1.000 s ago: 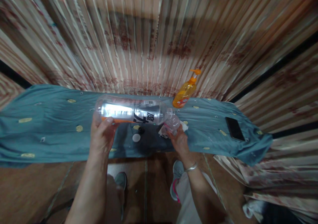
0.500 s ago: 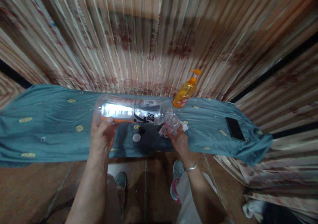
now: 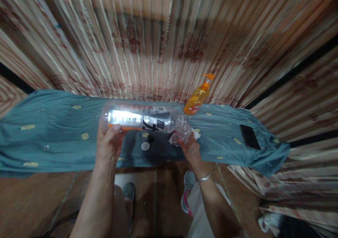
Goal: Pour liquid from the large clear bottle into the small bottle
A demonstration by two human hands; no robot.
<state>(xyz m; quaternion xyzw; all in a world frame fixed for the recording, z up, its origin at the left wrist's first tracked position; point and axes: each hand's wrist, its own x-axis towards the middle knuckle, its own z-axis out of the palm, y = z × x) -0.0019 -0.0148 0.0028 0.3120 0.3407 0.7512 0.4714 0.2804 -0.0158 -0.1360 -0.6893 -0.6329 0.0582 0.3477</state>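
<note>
My left hand (image 3: 109,139) is closed round the base end of a large clear plastic bottle (image 3: 158,116) with a silver and orange label. The bottle lies sideways in the air, its neck pointing right. At that neck, my right hand (image 3: 190,146) grips a small clear plastic cup (image 3: 183,129), tilted against the bottle's mouth. Whether liquid passes between them I cannot tell. Behind the cup, a crumpled pale cloth or tissue (image 3: 196,134) is partly hidden. Below the bottle, a white round cap (image 3: 145,146) and a small dark object (image 3: 150,138) rest on the tablecloth.
A teal tablecloth (image 3: 63,125) with yellow pineapple prints covers the long narrow table. An orange pump bottle (image 3: 196,99) stands at the back, right of centre. Farther right lies a black phone (image 3: 249,137). Striped curtains (image 3: 148,48) hang close behind the table.
Almost nothing differs. Both hands keep the bottle and cup in the same place, mouth to mouth.
</note>
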